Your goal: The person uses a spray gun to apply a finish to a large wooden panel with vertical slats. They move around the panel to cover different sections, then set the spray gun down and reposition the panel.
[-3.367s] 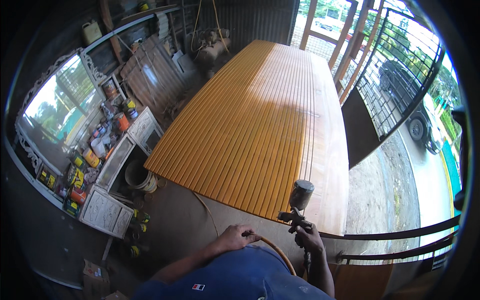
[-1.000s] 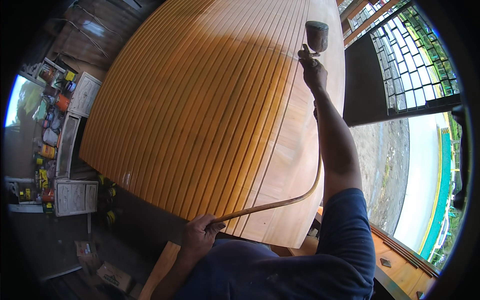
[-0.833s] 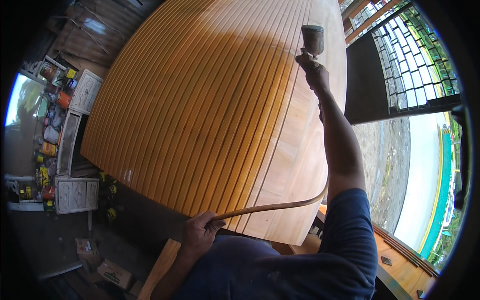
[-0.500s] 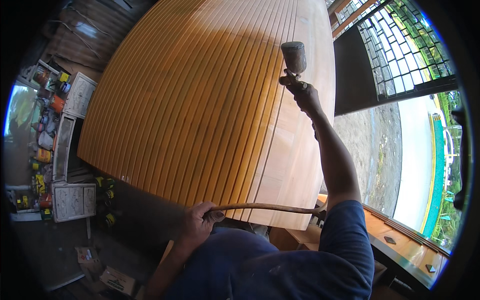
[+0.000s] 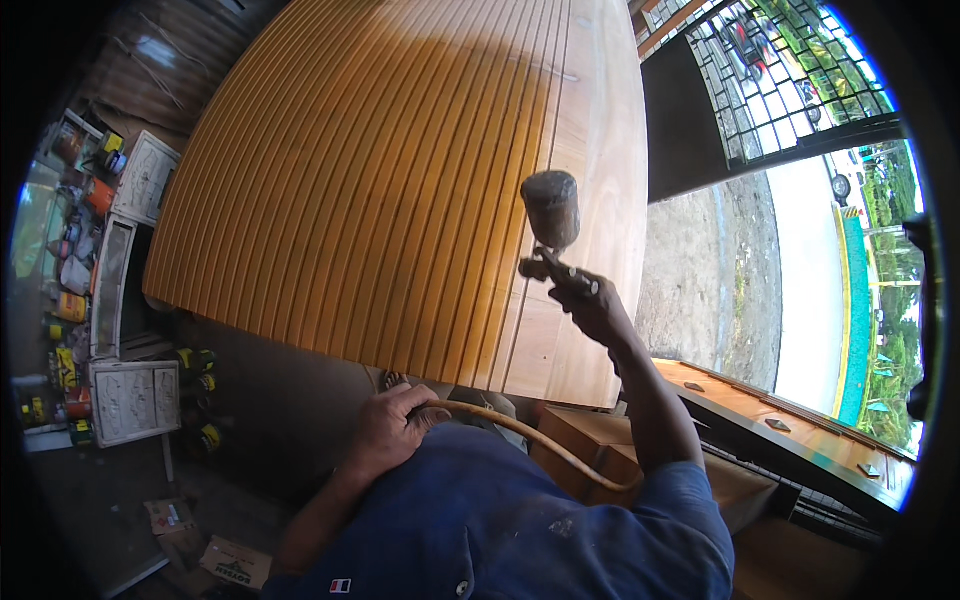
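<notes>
A large slatted wooden panel (image 5: 400, 190) lies flat ahead of me, stained orange on most slats, with a paler bare strip along its right side. My right hand (image 5: 592, 305) grips a spray gun (image 5: 550, 225) with a dark cup on top, held over the pale strip near the panel's near right corner. A tan air hose (image 5: 520, 435) curves from under my right arm across my blue shirt. My left hand (image 5: 392, 428) is closed on that hose just below the panel's near edge.
White carved panels (image 5: 125, 400) and several paint cans (image 5: 75, 300) stand on the floor at the left. A wooden frame piece (image 5: 790, 425) lies at the right by a metal gate (image 5: 770, 80). Cardboard (image 5: 235, 560) lies on the floor near my feet.
My right hand has drawn the spray gun back from the panel's far right end toward me along the pale strip. The hose has slackened; my left hand still holds it.
</notes>
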Tool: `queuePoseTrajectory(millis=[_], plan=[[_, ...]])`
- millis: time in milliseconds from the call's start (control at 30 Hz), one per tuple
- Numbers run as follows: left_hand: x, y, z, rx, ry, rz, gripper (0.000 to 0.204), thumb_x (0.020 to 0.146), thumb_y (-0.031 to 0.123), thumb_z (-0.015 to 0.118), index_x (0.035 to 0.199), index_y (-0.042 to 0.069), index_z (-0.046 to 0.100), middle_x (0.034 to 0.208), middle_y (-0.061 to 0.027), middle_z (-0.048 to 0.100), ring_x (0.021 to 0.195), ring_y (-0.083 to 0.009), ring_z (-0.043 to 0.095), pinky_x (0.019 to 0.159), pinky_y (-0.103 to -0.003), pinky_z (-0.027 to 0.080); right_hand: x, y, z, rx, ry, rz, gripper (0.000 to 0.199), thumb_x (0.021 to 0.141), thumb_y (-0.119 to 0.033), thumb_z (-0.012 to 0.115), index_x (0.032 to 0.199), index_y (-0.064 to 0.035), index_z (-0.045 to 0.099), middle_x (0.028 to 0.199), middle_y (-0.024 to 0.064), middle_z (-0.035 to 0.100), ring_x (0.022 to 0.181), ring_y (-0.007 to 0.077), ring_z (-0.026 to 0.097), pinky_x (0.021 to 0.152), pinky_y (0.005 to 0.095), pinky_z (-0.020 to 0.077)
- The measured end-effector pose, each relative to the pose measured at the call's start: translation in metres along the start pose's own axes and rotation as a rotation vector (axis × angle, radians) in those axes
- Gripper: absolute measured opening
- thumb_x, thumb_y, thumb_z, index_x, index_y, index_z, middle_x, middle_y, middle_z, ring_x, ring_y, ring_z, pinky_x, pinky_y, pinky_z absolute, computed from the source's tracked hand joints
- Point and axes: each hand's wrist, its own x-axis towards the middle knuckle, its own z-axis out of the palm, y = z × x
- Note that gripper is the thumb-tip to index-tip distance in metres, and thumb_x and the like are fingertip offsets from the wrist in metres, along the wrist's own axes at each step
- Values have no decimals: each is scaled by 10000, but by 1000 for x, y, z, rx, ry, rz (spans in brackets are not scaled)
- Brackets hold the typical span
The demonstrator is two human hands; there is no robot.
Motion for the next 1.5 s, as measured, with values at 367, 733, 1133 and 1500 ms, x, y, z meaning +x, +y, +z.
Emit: queuePoseTrajectory(millis=[367,733,1133,1500], plan=[[5,-5,7,-87,126,-7,308,922,362,806,978,68,735,780,-75,627,690,-232,596,660,-382,488,140,7,-27,-276,208,-248,273,948,-256,793,1051,-7,745,927,209,774,884,325,771,768,411,577],[29,11,19,-134,207,-140,318,950,366,781,987,53,736,761,-49,609,677,-167,577,634,-346,475,316,-46,-102,-667,475,-397,343,1046,-478,594,1231,-242,761,1089,183,771,1051,372,728,885,479,563],[30,6,12,-147,131,-120,294,972,351,751,1009,59,757,854,-57,686,782,-163,651,712,-330,517,220,-49,-79,-292,190,-106,296,1030,-414,680,1249,-247,787,842,97,759,665,167,659,640,369,519],[18,6,7,-67,-21,-40,332,922,405,793,1053,103,748,894,-97,707,805,-269,684,740,-395,544,33,0,-19,-46,-24,-69,225,964,-182,794,1067,-3,706,743,-1,620,675,100,533,610,318,453]])
